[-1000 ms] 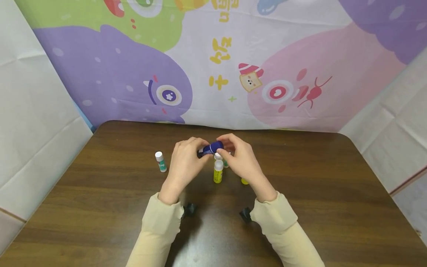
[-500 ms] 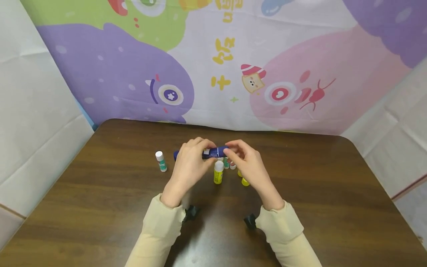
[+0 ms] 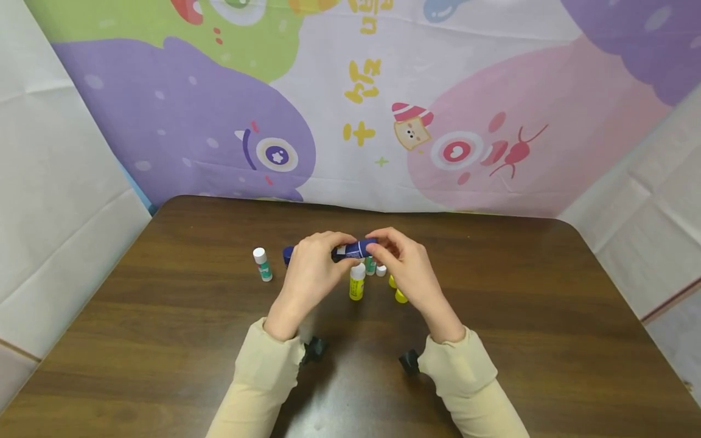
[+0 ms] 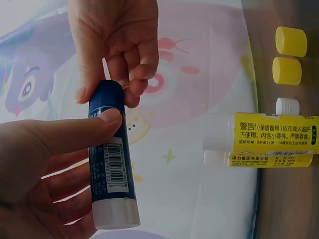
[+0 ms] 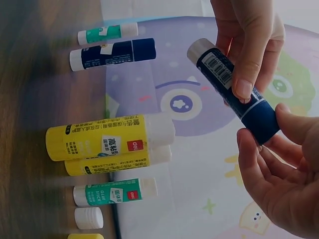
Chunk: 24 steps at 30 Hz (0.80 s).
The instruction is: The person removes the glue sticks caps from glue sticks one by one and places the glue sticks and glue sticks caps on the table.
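Observation:
My left hand [image 3: 309, 274] grips the barrel of a dark blue glue stick [image 4: 112, 159], raised off the table. The thumb and fingers of my right hand [image 3: 403, 263] pinch its blue cap [image 5: 261, 122], which sits on the barrel. A white base shows at the other end. Behind my left hand, a second blue glue stick [image 5: 117, 52] stands capped on the table, mostly hidden in the head view. Below the hands stand two uncapped yellow glue sticks [image 5: 109, 139], one largely behind the other, and an uncapped green glue stick [image 5: 112, 193].
A small green glue stick with a white cap [image 3: 263, 265] stands at the left. Two yellow caps [image 4: 290, 41] and a white cap [image 4: 287, 106] lie right of the yellow sticks. Behind the brown table [image 3: 164, 340] hangs a cartoon cloth [image 3: 339, 176].
Both hands have shifted slightly right and down with the blue glue stick, which is now more level. The standing blue stick has come into view beside the left hand.

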Tool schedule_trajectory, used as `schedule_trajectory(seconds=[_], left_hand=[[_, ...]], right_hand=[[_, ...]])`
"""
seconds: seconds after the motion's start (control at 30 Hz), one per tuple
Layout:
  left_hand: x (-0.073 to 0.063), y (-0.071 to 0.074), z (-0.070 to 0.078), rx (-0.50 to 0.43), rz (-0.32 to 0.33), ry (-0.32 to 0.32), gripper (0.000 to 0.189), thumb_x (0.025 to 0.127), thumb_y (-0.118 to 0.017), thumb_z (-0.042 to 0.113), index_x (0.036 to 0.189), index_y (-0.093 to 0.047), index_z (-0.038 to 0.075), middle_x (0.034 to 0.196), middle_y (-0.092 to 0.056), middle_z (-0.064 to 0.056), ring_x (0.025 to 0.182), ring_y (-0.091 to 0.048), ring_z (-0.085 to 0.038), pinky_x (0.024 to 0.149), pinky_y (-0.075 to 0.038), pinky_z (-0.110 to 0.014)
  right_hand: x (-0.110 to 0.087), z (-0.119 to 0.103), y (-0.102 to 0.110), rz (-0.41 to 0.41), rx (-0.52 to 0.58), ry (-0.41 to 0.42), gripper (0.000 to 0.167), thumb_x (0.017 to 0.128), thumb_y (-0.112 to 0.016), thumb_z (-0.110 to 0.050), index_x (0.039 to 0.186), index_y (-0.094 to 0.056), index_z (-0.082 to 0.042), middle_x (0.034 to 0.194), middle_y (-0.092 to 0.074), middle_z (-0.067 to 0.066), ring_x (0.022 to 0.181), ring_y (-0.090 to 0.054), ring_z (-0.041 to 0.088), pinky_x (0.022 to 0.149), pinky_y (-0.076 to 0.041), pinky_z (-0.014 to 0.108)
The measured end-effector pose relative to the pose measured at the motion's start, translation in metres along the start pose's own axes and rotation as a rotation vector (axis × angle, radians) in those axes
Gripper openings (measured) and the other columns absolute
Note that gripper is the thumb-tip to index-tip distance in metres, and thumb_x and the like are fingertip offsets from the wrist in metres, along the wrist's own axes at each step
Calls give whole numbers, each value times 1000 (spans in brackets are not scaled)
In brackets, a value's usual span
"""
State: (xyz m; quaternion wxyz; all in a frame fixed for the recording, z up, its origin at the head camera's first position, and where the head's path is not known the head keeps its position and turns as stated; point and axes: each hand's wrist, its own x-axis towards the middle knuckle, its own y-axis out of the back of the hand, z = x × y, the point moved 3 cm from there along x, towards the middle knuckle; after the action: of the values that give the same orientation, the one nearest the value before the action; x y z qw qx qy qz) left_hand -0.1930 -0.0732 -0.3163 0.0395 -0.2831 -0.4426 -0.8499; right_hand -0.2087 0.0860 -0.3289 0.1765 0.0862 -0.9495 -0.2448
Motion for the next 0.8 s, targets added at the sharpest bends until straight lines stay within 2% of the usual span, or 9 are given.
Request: schedule_trajectory(seconds=[0.53, 0.8], left_hand=[[0, -1, -6, -65, -90, 32, 25, 75, -74, 23, 96, -69, 10, 88, -69, -2, 77, -64, -15, 66, -50, -30], [1, -2, -8, -94, -118, 42, 25, 75, -74, 22, 96, -68, 10, 89, -67, -2, 78, -63, -14, 67, -49, -30]], right_hand=[[0, 2, 3, -68, 21, 27, 27, 85, -61, -20, 112, -60, -14, 90, -64, 6, 70, -56, 17, 61, -48, 25], [0, 0, 6, -66, 9, 52, 27, 83, -63, -14, 110, -61, -12, 95, -63, 7, 81, -59, 18, 76, -52, 31]])
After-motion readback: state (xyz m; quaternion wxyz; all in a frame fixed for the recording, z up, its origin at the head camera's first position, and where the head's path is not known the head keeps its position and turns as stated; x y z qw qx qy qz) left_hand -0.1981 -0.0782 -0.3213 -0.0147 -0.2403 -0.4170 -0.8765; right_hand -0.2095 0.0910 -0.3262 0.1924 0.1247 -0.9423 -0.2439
